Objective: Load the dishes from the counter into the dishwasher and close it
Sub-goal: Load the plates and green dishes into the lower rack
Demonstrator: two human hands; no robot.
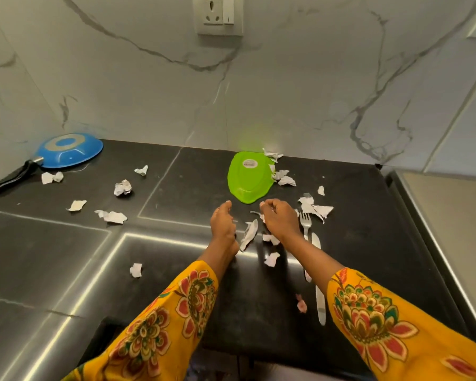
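Both hands hover mid-frame over the black bench point(368, 215), just below an upturned green bowl point(249, 177). Left hand point(222, 218) grip loose w/ nothing held; right hand point(275, 218) fingers curled, can't tell if holding paper scraps point(249, 233).

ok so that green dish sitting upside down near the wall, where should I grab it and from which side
Take the green dish by its near rim, the end nearest both hands, coming in from the front. It lies face down, base and label up, so only the flared rim offers a hold. Paper scraps crowd its right edge, while the near end looks free. Slip your fingers under the rim and lift.
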